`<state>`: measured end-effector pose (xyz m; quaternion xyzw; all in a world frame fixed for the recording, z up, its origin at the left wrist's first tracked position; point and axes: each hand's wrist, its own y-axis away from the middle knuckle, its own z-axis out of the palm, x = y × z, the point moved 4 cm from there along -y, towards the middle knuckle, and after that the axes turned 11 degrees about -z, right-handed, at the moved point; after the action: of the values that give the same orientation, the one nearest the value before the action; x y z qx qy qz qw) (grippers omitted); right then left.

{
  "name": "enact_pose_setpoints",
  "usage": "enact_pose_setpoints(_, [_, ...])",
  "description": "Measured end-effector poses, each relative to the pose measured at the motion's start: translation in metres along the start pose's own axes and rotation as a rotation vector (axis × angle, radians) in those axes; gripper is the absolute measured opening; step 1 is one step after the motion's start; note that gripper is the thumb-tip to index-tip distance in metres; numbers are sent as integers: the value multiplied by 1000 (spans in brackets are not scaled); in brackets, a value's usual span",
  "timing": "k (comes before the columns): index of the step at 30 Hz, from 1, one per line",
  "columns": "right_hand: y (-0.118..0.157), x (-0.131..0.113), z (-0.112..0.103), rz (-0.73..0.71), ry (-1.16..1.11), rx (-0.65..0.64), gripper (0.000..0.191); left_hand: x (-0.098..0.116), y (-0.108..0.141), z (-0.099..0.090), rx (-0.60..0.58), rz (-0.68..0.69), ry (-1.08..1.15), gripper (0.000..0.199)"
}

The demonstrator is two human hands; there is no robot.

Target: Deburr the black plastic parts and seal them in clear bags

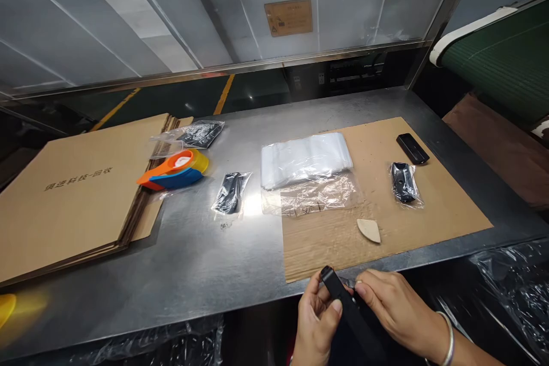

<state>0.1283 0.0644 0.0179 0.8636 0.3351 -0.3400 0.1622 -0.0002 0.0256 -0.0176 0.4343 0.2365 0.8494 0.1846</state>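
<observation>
My left hand [315,320] grips a long black plastic case [352,315], held tilted just off the table's front edge. Beside it, my right hand [397,309] is closed in a pinch against the case's side. Whatever thin piece those fingers hold is too small to name. Above the hands, a tan wedge-shaped piece [369,230] lies on a flat cardboard sheet [441,206]. A bagged black part [403,183] and a bare black part [412,148] rest on the sheet's right side.
A stack of clear plastic bags [306,157] overlaps the cardboard on the metal table [193,274]. Left of it are another bagged black part [231,191], an orange and blue tape dispenser [174,171], a black bagged packet [201,134] and stacked cardboard [81,183]. A green conveyor [501,51] stands right.
</observation>
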Motion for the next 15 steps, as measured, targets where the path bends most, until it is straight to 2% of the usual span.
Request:
enact_pose_setpoints(5, [1,-1,3,-29,87,-14,39,-2,1,-3,23,-9,-21,57])
enact_pose_setpoints(9, [-1,9,8,42,98,-22,41,-4,1,-7,19,30,-123,67])
enact_pose_setpoints(15, [-4,25,9,107,81,29,41,-10,-1,-14,107,69,-237,72])
